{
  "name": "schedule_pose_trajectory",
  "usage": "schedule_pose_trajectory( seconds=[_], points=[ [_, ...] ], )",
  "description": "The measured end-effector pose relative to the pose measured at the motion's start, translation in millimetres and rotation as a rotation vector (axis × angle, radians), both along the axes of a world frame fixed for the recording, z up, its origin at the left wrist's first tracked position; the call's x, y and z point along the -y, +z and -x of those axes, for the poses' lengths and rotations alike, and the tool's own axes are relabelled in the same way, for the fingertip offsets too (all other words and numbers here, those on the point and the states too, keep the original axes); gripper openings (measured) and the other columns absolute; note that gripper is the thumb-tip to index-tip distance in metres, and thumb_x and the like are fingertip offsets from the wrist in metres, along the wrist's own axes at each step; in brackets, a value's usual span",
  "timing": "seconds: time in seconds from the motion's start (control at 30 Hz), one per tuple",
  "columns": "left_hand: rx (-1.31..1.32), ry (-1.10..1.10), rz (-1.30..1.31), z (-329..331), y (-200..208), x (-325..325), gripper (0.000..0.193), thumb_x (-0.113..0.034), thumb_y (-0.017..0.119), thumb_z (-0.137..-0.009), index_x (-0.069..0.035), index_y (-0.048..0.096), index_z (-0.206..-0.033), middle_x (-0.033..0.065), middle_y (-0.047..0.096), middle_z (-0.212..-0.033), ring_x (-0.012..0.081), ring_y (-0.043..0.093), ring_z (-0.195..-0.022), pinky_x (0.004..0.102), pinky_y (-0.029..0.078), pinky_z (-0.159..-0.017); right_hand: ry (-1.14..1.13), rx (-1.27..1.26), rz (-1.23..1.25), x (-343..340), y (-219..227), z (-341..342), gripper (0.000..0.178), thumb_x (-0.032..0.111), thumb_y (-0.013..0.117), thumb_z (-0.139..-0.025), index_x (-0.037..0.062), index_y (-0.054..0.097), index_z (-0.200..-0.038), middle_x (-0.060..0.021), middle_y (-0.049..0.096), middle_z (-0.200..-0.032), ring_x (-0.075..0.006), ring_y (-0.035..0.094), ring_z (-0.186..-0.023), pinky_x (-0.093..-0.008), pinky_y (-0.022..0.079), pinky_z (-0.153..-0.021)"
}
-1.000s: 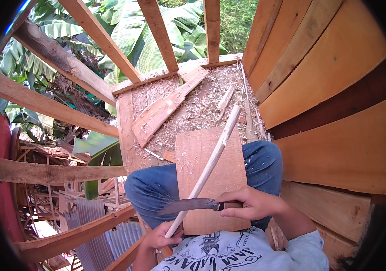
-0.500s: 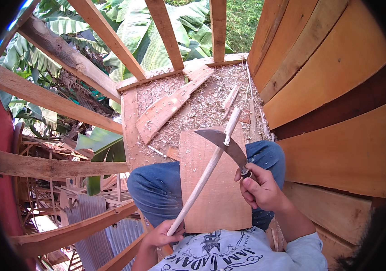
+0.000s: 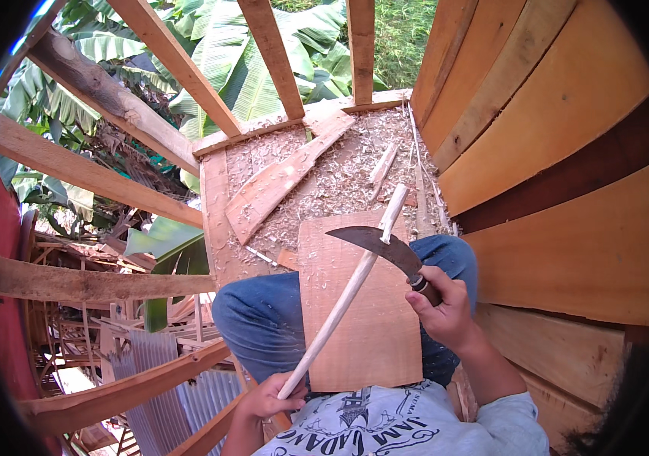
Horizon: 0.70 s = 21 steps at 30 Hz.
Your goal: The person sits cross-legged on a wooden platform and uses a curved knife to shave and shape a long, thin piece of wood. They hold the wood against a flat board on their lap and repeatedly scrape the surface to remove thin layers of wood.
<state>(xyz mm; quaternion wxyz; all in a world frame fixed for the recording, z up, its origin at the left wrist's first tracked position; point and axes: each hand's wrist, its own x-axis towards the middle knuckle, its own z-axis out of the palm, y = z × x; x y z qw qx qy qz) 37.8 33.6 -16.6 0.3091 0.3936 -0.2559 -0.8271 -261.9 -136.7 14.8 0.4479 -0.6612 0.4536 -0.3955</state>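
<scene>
My left hand is closed round the lower end of a pale wooden stick, which slants up and away to the right. In my right hand is the dark handle of a sickle with a curved blade. The blade lies across the stick near its far end, touching a raised sliver of wood there. Beneath both, a flat wooden board rests over my lap between my knees. My right fingers wrap the handle; its upper part shows.
Wood shavings cover the floor ahead, with a long cut plank and a short wood piece on them. Slanted wooden posts stand at the left, a plank wall at the right. Banana leaves hang beyond.
My right hand and the sickle have shifted slightly; more of the handle shows, and the blade sits a little lower along the stick. My left hand stays nearly in place.
</scene>
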Motion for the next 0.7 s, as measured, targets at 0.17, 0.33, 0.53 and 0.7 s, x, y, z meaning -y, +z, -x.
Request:
schedule_pose_trajectory(
  seconds=[0.17, 0.33, 0.53, 0.7],
  points=[
    [0.027, -0.029, 0.037, 1.4, -3.9, -0.3, 0.024, 0.000, 0.065, -0.081, -0.007, 0.043, -0.083, -0.0047, 0.031, -0.071, 0.0078, 0.032, -0.065, 0.0260, 0.030, -0.057, 0.103, 0.012, -0.126, 0.3, 6.5, 2.0, 0.022, 0.013, 0.067, -0.087, 0.0011, 0.059, -0.104, 0.0000, 0.049, -0.060, -0.0048, 0.041, -0.052, -0.0236, 0.036, -0.048],
    [0.108, -0.022, 0.050, 1.4, 0.8, 5.4, 0.029, 0.007, 0.066, -0.077, -0.007, 0.040, -0.082, -0.0045, 0.027, -0.069, 0.0083, 0.032, -0.060, 0.0258, 0.027, -0.054, 0.585, 0.116, -0.392, -8.4, 9.7, -4.0, 0.024, 0.021, 0.061, -0.091, 0.0015, 0.060, -0.105, -0.0010, 0.050, -0.062, -0.0068, 0.041, -0.053, -0.0245, 0.036, -0.049],
    [0.129, -0.006, 0.031, 1.0, 9.2, 6.2, 0.030, 0.005, 0.067, -0.077, -0.007, 0.040, -0.080, -0.0044, 0.027, -0.069, 0.0087, 0.032, -0.060, 0.0263, 0.029, -0.055, 0.181, 0.351, -0.493, 20.8, 10.7, 22.8, 0.021, 0.016, 0.057, -0.094, -0.0014, 0.058, -0.106, 0.0016, 0.049, -0.058, -0.0026, 0.041, -0.046, -0.0201, 0.031, -0.042],
    [0.116, -0.017, 0.058, 2.7, 3.3, 9.9, 0.029, 0.004, 0.067, -0.077, -0.006, 0.041, -0.081, -0.0045, 0.027, -0.069, 0.0088, 0.032, -0.061, 0.0267, 0.029, -0.055, 0.109, 0.427, -0.470, 10.6, 3.0, 14.0, 0.019, 0.013, 0.061, -0.091, -0.0010, 0.060, -0.104, 0.0028, 0.050, -0.058, -0.0023, 0.041, -0.047, -0.0208, 0.030, -0.043]
  ],
)
